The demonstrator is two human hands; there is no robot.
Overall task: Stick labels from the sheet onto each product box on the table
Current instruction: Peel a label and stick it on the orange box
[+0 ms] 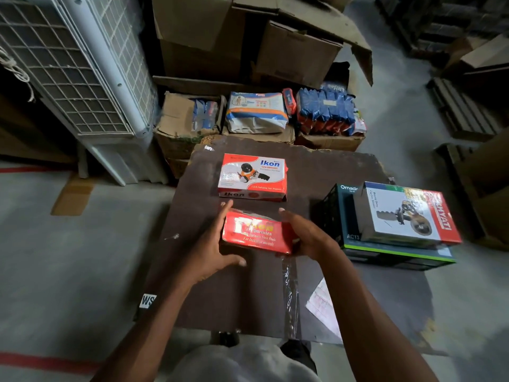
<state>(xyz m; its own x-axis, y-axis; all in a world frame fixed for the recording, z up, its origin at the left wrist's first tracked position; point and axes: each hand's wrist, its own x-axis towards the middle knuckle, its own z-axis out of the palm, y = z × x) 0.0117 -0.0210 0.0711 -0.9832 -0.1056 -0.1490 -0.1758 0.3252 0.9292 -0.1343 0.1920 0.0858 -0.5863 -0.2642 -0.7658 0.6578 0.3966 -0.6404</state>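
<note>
A red Ikon tape dispenser box (256, 234) is over the middle of the brown table (237, 296), blurred and tilted. My right hand (305, 234) grips its right end, fingers over the top and thumb at the front. The straight fingers of my left hand (212, 244) lie flat against the box's left side, thumb spread toward me. A second red and white Ikon box (252, 176) lies flat just beyond. At the right, a white and red Hyati box (407, 213) sits on a black and green box (344, 216). The white label sheet (322, 301) lies beside my right forearm.
A strip of clear film (290, 293) runs down the table toward me. Beyond the table are cardboard cartons (297, 51) and packs of goods (256, 111). A grey air cooler (82, 64) stands at the back left. Concrete floor with red lines surrounds the table.
</note>
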